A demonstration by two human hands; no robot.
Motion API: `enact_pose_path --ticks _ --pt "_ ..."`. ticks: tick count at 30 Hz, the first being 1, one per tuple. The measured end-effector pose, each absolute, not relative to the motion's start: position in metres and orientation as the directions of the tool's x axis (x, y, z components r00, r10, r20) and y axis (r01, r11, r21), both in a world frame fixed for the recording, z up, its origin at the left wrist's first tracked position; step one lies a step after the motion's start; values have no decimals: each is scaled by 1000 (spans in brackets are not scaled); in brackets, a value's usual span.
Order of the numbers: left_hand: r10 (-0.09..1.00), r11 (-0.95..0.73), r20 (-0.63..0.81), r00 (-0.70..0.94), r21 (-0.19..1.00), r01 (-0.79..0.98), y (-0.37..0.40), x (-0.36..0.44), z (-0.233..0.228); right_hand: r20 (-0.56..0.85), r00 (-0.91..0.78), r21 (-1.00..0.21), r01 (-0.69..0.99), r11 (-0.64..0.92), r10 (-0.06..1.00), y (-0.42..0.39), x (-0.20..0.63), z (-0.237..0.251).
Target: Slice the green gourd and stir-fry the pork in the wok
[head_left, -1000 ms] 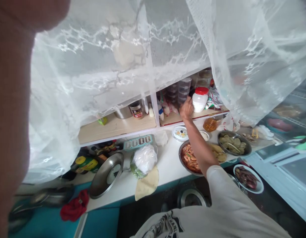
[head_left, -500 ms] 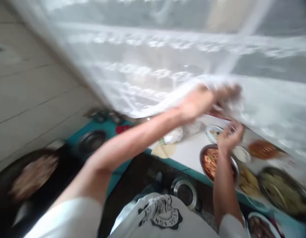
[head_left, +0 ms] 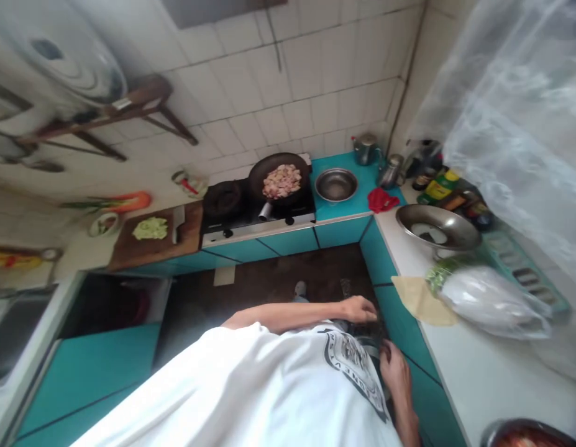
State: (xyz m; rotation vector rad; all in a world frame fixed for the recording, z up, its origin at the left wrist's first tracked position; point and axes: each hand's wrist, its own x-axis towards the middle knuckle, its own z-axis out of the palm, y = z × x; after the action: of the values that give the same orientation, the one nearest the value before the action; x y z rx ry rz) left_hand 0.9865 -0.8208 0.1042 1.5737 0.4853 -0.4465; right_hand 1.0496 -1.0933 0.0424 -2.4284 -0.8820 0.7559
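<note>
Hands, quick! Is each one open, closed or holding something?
Bare left hand: partly curled; can't tell whether it's holding anything.
Bare right hand: partly curled; can't tell either.

1 cleaver (head_left: 178, 217) on a board (head_left: 152, 251), 1 crumpled red cloth (head_left: 383, 200)

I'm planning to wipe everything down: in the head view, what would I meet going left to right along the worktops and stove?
Chopped vegetables → knife → pan → bowl → red cloth → basin → plastic bag.
</note>
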Motion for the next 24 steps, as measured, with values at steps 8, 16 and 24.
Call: enact_pose_path --ticks 8,16,24 --pt "639 512 -748 182 589 625 -614 743 56 -373 493 -468 631 -619 786 -927 1073 63" --pt "560 759 -826 -56 485 435 -535 597 22 -412 329 -456 732 -506 849 -752 1018 101" --pt "409 905 -850 -332 424 30 -604 518 11 -477 -160 -469 878 -96 864 -633 966 97"
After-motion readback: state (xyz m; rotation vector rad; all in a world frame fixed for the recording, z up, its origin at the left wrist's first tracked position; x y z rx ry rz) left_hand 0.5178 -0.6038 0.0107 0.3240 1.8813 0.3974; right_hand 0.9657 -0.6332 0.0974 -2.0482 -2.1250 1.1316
